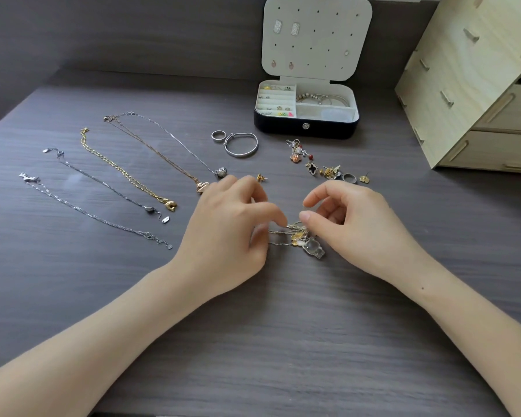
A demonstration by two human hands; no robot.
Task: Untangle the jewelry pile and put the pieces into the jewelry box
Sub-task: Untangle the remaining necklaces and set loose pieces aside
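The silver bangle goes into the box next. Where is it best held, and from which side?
I would pinch the near band of the bangle, coming from above and the front. It lies flat as an open hoop, so one finger fits inside; the ring lies close at its far left.

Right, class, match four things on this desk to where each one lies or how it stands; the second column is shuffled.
1 box
2 bangle
3 tangle
4 gold chain

A between left hand and right hand
B stretched out, on the left
C open, at the back
D beside a ring

Pairs: 1-C, 2-D, 3-A, 4-B
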